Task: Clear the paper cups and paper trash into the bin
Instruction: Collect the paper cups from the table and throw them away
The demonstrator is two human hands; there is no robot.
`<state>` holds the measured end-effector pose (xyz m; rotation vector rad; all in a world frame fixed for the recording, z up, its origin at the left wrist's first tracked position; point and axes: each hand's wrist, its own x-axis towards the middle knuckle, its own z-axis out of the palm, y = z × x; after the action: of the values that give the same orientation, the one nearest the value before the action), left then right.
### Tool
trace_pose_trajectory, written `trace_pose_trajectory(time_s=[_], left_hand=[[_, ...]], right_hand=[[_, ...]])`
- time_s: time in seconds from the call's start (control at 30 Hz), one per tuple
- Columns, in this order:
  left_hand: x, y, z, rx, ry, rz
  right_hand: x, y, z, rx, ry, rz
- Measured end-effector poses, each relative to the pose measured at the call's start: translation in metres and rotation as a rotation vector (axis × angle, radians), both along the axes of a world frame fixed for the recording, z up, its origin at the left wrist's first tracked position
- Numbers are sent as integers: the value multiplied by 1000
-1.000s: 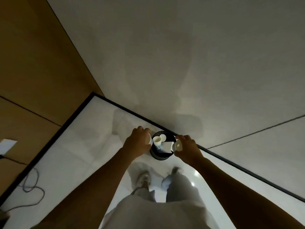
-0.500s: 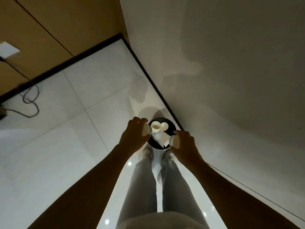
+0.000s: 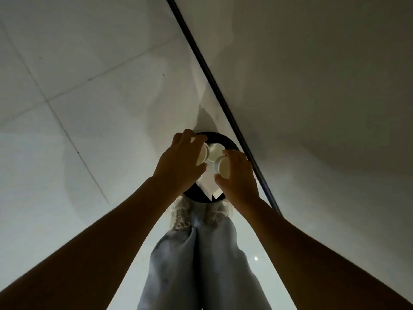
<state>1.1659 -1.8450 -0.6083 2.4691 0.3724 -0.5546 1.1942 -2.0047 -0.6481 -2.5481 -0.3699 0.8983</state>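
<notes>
Both hands, left [image 3: 178,163] and right [image 3: 238,173], each around 1 paper cup (above the black bin [image 3: 225,139]).

Both forearms are bare all the way down, no sleeves, watch or bands showing anywhere on them. The left hand [image 3: 178,163] and right hand [image 3: 238,175] have no gloves or rings that I can make out in the dim light. Legs are in loose, baggy light blue-grey jeans [image 3: 201,265], wide at the hem. Feet are in pale white-ish sneakers [image 3: 180,214] with chunky laces, toes poking out past the trouser cuffs.
</notes>
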Motion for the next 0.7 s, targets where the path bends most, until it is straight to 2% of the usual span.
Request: trace_pose_trajectory(time_s=[0.33, 0.57, 0.7], left_hand=[[16, 0, -93, 71, 101, -185], [0, -5, -110, 31, 173, -158], [-13, -12, -112, 87, 127, -183]], right_hand=[[-2, 8, -108, 67, -196, 7], [-1, 8, -132, 72, -350, 189], [7, 5, -140, -64, -410, 330]])
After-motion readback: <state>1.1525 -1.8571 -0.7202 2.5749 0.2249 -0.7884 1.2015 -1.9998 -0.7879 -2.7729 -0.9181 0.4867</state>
